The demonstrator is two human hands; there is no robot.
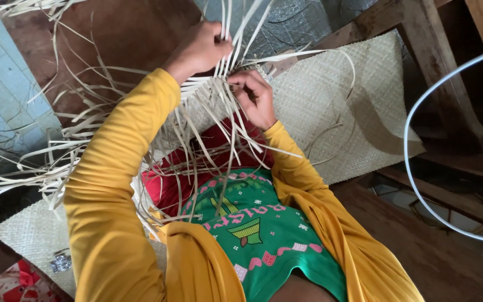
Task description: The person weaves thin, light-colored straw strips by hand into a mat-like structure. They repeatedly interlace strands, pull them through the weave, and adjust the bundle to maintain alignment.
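In the head view, the left hand (199, 47) is pinching a bunch of pale strips (225, 100) and lifting them up. The right hand (255, 98) is pinching one strip at the mat's (331, 95) woven edge, over the lap. The strips are looking light, thin and bendy, easy to crease, so holding them near the weave seems best

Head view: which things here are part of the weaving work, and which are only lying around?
In the work:
left hand, gripping upright strips
right hand, pinching strips
loose strips
woven mat

Lying about:
white hoop
wooden beam
red patterned cloth, bottom left
small silvery thing on the mat's near corner
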